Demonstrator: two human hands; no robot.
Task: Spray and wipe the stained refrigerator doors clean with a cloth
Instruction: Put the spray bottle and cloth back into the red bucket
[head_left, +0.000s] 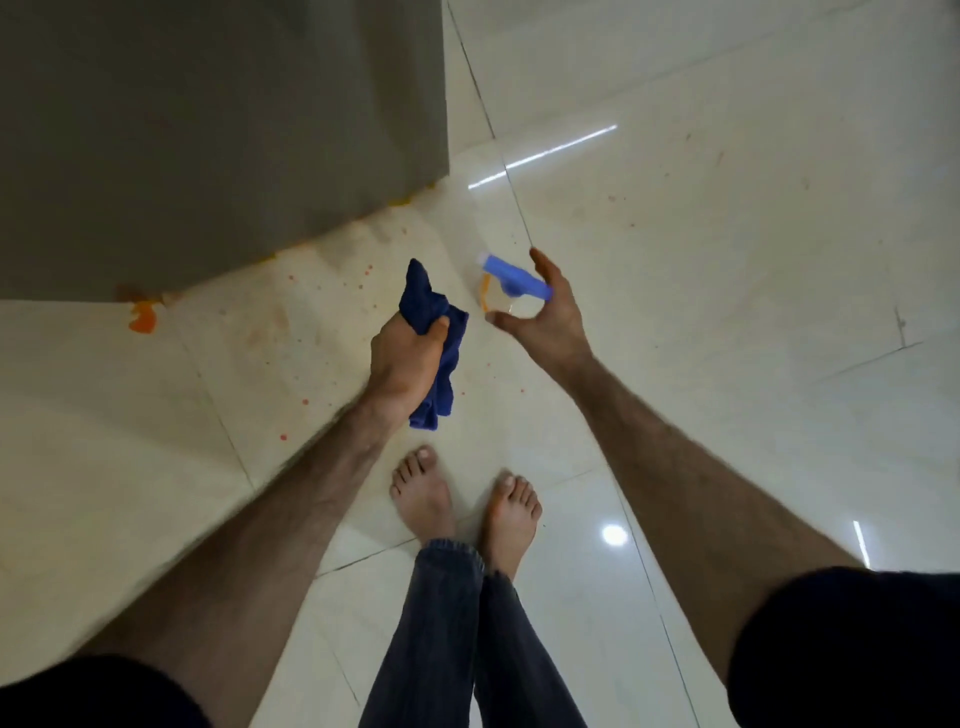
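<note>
The grey refrigerator door (208, 130) fills the upper left, seen from above; orange smears mark its lower edge. My left hand (405, 358) grips a crumpled dark blue cloth (441, 322) in front of that edge. A spray bottle (511, 278) with a blue head, an orange trigger and a clear body is just right of the cloth. My right hand (545, 312) is spread around its head, thumb below and fingers above. I cannot tell whether the hand touches the bottle.
Glossy cream floor tiles (727, 260) lie all around. An orange blob (141, 318) sits on the floor under the fridge edge, and small red spots (306, 402) are scattered near it. My bare feet (462, 509) stand below the hands.
</note>
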